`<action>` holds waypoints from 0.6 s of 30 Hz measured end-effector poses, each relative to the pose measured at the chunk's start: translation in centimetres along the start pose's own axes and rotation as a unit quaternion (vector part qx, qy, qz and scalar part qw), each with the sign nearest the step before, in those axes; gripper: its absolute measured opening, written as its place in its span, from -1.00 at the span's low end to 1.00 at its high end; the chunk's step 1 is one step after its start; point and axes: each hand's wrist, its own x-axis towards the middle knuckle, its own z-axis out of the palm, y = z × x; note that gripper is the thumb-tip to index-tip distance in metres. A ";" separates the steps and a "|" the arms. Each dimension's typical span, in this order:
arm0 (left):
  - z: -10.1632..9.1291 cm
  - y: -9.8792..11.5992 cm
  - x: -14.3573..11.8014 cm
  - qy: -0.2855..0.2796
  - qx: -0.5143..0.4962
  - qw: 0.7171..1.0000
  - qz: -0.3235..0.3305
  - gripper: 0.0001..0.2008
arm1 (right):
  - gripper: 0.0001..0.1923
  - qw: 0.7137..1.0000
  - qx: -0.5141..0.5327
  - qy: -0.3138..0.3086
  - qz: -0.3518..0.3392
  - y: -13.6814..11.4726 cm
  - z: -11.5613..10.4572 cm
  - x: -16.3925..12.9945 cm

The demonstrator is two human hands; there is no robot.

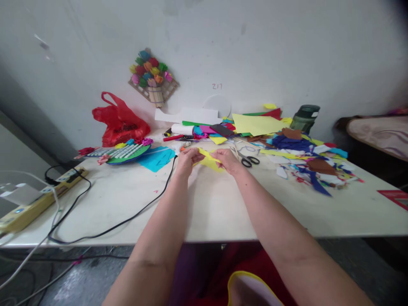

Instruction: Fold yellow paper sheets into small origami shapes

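Both hands hold a piece of yellow paper (pixel 208 159) just above the middle of the table. My left hand (pixel 188 160) pinches its left end, and my right hand (pixel 226 160) pinches the right end. The paper looks folded or bent along its upper edge, with part of it hanging below. A pair of black-handled scissors (pixel 249 161) lies just to the right of my right hand. Left of my left hand is a blue sheet (pixel 157 159) on the tabletop. Some fingertips are hidden behind the paper.
A black cable (pixel 127 220) crosses the table's left side from a power strip (pixel 41 199). Colored scraps (pixel 318 165) pile up at right, near a green bottle (pixel 305 119). A red plastic bag (pixel 119 123) and a green disc with paper flowers (pixel 130 153) stand at left.
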 end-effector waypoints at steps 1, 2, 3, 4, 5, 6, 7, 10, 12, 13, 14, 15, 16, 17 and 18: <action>0.0 0.0 0.0 0.002 -0.004 1.000 -0.001 -0.79 | -0.70 1.000 -0.001 -0.001 0.001 0.0 0.0 0.0; 0.1 -0.1 0.0 0.005 -0.009 1.000 -0.004 -0.80 | -0.71 1.000 -0.005 -0.001 0.002 0.0 0.1 0.0; 0.2 -0.1 0.0 0.008 -0.014 1.000 -0.010 -0.80 | -0.72 1.000 -0.012 0.000 0.003 0.0 0.2 0.0; 0.2 -0.1 0.0 0.010 -0.020 1.000 -0.019 -0.82 | -0.73 1.000 -0.022 0.002 0.003 -0.1 0.2 0.0; 0.3 -0.2 0.1 0.010 -0.026 0.999 -0.030 -0.83 | -0.74 0.999 -0.037 0.005 0.000 -0.1 0.3 0.0; 0.4 -0.3 0.1 0.010 -0.034 0.998 -0.042 -0.85 | -0.75 0.998 -0.054 0.008 -0.005 -0.2 0.4 -0.1; 0.4 -0.3 0.2 0.009 -0.041 0.998 -0.054 -0.86 | -0.75 0.997 -0.072 0.013 -0.011 -0.3 0.5 -0.2; 0.5 -0.5 0.4 0.020 -0.058 0.995 -0.076 -0.89 | -0.76 0.994 -0.106 0.028 -0.027 -0.7 0.8 -0.4; 0.5 -0.6 0.5 0.041 -0.059 0.994 -0.086 -0.89 | -0.76 0.993 -0.112 0.039 -0.029 -0.8 0.9 -0.5; 0.5 -0.6 0.5 0.052 -0.057 0.993 -0.091 -0.86 | -0.76 0.992 -0.112 0.043 -0.029 -0.9 0.9 -0.5; 0.6 -0.6 0.5 0.059 -0.054 0.992 -0.096 -0.81 | -0.76 0.992 -0.112 0.046 -0.029 -0.9 0.9 -0.5; 0.6 -0.6 0.4 0.064 -0.049 0.992 -0.098 -0.76 | -0.76 0.992 -0.111 0.049 -0.031 -0.9 0.9 -0.5; 0.7 -0.6 0.3 0.063 -0.040 0.992 -0.097 -0.72 | -0.76 0.992 -0.112 0.050 -0.033 -0.8 0.9 -0.4; 0.8 -0.6 0.2 0.062 -0.031 0.993 -0.092 -0.68 | -0.76 0.991 -0.115 0.050 -0.036 -0.8 0.9 -0.4; 0.8 -0.6 0.1 0.059 -0.020 0.995 -0.084 -0.66 | -0.76 0.991 -0.120 0.048 -0.038 -0.8 0.9 -0.4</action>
